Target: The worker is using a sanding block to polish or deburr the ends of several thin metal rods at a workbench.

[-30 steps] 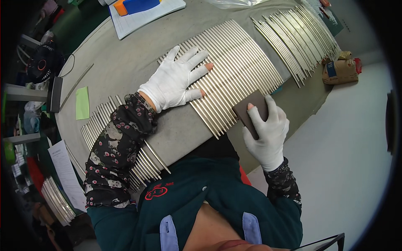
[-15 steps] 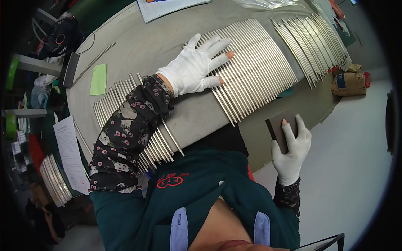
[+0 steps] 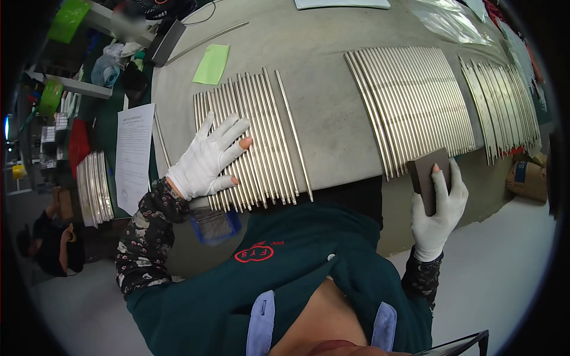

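Observation:
My left hand (image 3: 208, 160), in a white glove with bare thumb and index tips, lies spread on the left group of slim silvery metal rods (image 3: 261, 130). Just right of that group, a single rod (image 3: 292, 130) lies apart. My right hand (image 3: 438, 224), gloved alike, grips a flat dark grey-brown rectangular block (image 3: 425, 177). That block is by the near ends of a wide row of rods (image 3: 412, 107), lying side by side; I cannot tell whether it touches them.
Another batch of rods (image 3: 502, 110) lies at the far right. A green paper (image 3: 211, 64) and a long thin strip (image 3: 208, 43) are at the back left. A printed sheet (image 3: 134, 154) lies left, a blue tray (image 3: 215, 225) below the table edge. Clear plastic (image 3: 454, 21) sits at the back.
My left hand has moved left, from the wide middle row onto the left group of rods. My right hand still holds the block, now nearer the middle row in view. The view has shifted.

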### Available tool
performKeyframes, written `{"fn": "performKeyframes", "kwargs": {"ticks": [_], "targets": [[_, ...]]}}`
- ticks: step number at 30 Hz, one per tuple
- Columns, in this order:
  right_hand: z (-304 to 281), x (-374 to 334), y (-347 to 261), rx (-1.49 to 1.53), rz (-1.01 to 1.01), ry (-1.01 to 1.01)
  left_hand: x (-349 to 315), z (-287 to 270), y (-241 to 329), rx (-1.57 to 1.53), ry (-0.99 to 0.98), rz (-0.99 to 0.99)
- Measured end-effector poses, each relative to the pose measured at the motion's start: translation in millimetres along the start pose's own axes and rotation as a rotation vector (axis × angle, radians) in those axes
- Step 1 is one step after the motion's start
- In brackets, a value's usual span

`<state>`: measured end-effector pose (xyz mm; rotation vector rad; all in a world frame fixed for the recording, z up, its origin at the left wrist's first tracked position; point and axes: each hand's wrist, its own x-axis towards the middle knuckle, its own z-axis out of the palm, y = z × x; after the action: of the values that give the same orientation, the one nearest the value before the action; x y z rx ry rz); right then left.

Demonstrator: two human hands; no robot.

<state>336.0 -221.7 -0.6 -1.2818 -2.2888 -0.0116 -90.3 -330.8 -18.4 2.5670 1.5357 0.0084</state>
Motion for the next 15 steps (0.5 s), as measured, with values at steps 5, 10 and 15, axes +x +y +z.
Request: {"fn": "performKeyframes", "kwargs": {"ticks": [5,10,15], "targets": [[3,-2,-2,0.016,0.004,0.003,39,1,6,-0.035,0.033,0.057],[-1,-7,-7,0.011,0.016,0.003,110,-4,20,-0.029,0.05,0.145],[-6,-6,-24,0.032,-0.014,-0.045,176,-2,38,0.03,0.091,0.179]]}}
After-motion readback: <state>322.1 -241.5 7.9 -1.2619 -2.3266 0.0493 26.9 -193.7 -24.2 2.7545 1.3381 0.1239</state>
